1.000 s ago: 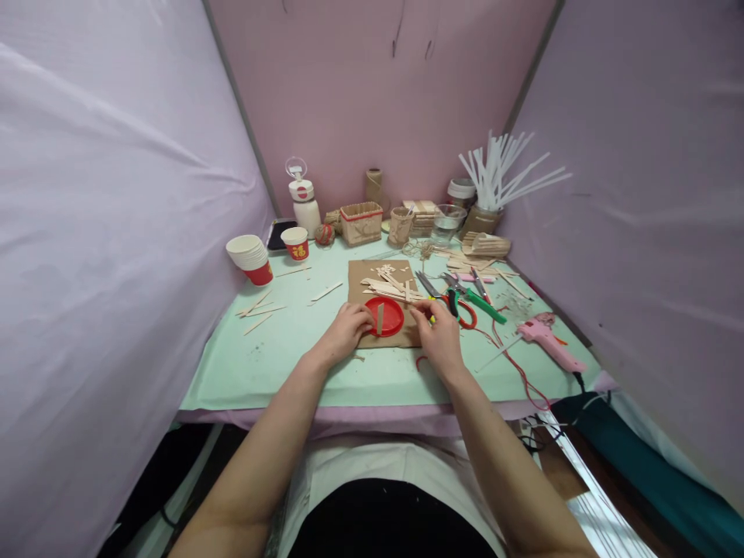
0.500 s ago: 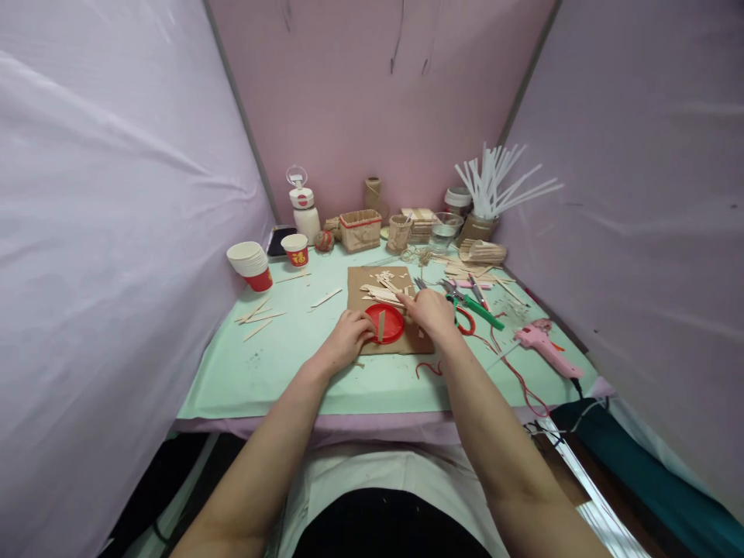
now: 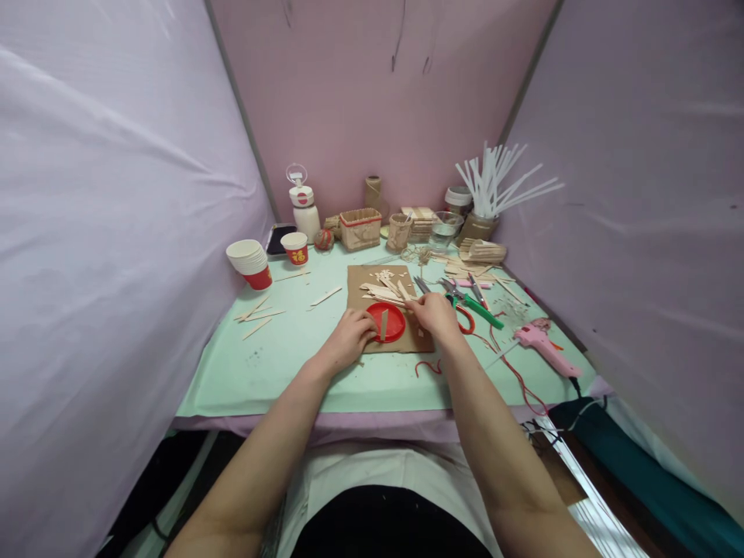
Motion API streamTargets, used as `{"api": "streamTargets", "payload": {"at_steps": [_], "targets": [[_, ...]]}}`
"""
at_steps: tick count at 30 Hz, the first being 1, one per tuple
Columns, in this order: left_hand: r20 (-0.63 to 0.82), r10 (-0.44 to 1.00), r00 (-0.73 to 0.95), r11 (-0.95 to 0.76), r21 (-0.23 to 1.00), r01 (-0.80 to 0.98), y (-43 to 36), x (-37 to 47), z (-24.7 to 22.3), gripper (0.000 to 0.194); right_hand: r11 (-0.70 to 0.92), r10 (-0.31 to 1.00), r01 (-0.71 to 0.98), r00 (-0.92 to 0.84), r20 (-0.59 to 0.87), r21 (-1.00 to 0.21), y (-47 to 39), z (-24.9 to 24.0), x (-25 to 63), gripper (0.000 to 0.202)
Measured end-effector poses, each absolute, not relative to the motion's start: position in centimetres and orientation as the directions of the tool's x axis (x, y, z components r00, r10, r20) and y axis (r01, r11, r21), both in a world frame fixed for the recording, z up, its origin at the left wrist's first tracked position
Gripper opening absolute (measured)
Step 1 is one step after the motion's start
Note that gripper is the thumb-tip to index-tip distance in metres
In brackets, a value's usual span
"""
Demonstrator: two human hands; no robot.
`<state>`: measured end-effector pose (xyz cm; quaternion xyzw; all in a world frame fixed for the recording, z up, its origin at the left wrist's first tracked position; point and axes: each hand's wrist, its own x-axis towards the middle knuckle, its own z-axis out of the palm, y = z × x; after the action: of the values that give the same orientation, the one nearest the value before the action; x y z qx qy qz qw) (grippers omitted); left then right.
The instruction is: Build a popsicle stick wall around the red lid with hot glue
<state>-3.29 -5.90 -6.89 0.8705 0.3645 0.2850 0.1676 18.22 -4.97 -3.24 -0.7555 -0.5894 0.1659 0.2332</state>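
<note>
A round red lid [image 3: 396, 323] lies on a brown cardboard sheet [image 3: 363, 277]. My left hand [image 3: 350, 337] is at the lid's left edge, its fingers closed on a short wooden piece [image 3: 384, 324] that stands over the lid. To the right, my right hand [image 3: 435, 314] is closed at the fingertips on a thin wooden stick [image 3: 403, 291], beside the lid's upper right edge. Flat wooden sticks [image 3: 380, 293] and small cut bits [image 3: 384, 275] are piled on the cardboard behind the lid.
Green-handled pliers [image 3: 477, 307] and red-handled scissors [image 3: 466, 319] lie right of my right hand. A pink glue gun [image 3: 546, 349] rests farther right, near red cord [image 3: 517, 380]. Paper cups [image 3: 249, 263], a bottle [image 3: 305, 213] and a woven basket [image 3: 360, 231] stand farther back.
My right hand has drawn slightly back and to the right, and a stick now stands up at its fingertips. The short piece at my left hand has shifted slightly right.
</note>
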Motion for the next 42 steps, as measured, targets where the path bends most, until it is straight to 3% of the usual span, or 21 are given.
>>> {"api": "streamTargets", "payload": {"at_steps": [8,13,18,21,25,29,33,42], "targets": [[0.393,0.712,0.582,-0.699,0.474,0.535,-6.2,-2.7,-6.7,0.018,-0.054,0.932,0.633,0.309,0.188,-0.772,-9.7,-2.9,20.1,0.032],[0.417,0.697,0.584,-0.716,0.450,0.533,-6.4,-2.5,-6.7,0.019,0.059,0.935,0.424,0.294,0.199,-0.904,-12.5,-3.4,20.0,0.032],[0.415,0.704,0.576,-0.709,0.451,0.541,-6.3,-2.4,-7.0,0.019,0.105,0.939,0.278,0.287,0.187,-0.955,-14.8,-4.0,18.5,0.029],[0.427,0.731,0.532,-0.680,0.517,0.520,-6.6,-2.5,-6.6,0.017,0.119,0.944,0.221,0.278,0.180,-0.968,-15.6,-4.4,17.4,0.028],[0.424,0.839,0.342,-0.540,0.731,0.418,-8.7,-2.5,-5.2,0.023,0.122,0.950,0.185,0.261,0.169,-0.975,-16.3,-4.8,15.8,0.025],[0.165,0.958,0.236,-0.210,0.961,0.182,-11.4,-2.2,-4.1,0.025,0.126,0.964,0.212,0.206,0.170,-0.969,-16.8,-4.9,14.4,0.023],[0.040,0.969,0.242,-0.048,0.999,0.027,-12.8,-1.9,-3.7,0.025,0.119,0.978,0.241,0.137,0.155,-0.963,-17.0,-5.1,13.4,0.024],[0.067,0.977,0.201,-0.079,0.996,0.052,-12.9,-1.3,-4.3,0.019,0.152,0.979,0.327,0.082,0.189,-0.933,-17.2,-5.4,13.3,0.018]]}}
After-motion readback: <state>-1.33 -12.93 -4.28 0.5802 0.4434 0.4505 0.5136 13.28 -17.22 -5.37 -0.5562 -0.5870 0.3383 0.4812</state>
